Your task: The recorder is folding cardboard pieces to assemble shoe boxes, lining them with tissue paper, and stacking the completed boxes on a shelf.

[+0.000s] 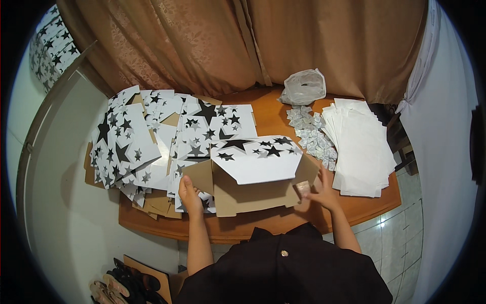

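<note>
Star-printed white cardboard box blank [255, 161]: folding in hand, gripped by left hand [190, 195]; right hand [321, 192] spread on flap; flaps to be tucked next

Folded carton [255, 169]: white outer face printed with black and grey stars of mixed sizes; inner face plain brown cardboard. Stack of flat cartons [147, 142]: same white ground with black and grey stars, brown undersides showing at the edges. Paper sheets [362, 152]: plain white. Small sachets [311, 134]: pale, with faint grey-green print. Plastic bag [305, 87]: translucent white. Desk [263, 225]: warm orange-brown wood. Curtain [212, 45]: tan-brown with a faint floral pattern. Garment [298, 268]: black.
</note>
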{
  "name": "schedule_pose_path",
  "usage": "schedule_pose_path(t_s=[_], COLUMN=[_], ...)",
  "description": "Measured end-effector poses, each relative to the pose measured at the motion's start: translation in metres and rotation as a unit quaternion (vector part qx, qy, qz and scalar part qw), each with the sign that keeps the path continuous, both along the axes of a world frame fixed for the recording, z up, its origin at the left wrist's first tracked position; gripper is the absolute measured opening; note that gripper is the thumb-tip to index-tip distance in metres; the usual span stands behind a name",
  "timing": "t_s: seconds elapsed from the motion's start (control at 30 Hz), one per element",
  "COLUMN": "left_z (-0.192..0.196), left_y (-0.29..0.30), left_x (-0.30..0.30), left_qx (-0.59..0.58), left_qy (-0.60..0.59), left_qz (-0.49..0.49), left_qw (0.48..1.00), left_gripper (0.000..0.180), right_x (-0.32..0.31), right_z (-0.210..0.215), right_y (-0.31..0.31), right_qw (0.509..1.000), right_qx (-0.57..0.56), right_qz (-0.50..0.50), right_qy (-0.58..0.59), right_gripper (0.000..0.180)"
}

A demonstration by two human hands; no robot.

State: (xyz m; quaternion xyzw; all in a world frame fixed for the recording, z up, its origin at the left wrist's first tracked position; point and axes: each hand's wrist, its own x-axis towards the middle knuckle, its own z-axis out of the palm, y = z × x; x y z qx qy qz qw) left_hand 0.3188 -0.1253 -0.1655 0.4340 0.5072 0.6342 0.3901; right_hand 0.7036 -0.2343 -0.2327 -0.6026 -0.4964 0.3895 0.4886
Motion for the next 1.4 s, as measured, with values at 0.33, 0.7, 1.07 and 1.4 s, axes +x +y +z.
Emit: schedule_pose_path(t_s=[0.33,0.7,1.07,1.4], left_z=[0.002,-0.027,0.044,-0.044], left_y=[-0.014,-0.027,-0.003,-0.01], left_x=[0.001,0.015,0.026,-0.007], left_qx=[-0.068,-0.078,-0.066,-0.206], left_qy=[-0.131,-0.068,-0.065,-0.241], left_qz=[-0.055,-0.204,-0.122,-0.405], left_qw=[0.988,0.973,0.988,0.858], left_gripper=[0.041,0.039,0.044,0.059], right_x=[-0.019,-0.009,0.049,0.047], right_z=[0.027,0.024,0.125,0.07], right_y=[0.045,0.034,0.031,-0.017], right_qw=[0.995,0.98,0.99,0.983], right_qx=[0.056,0.094,0.029,-0.077], right_qz=[-0.033,-0.101,-0.093,0.071], right_qy=[-0.071,-0.147,-0.104,0.152], right_gripper=[0.051,0.062,0.035,0.054])
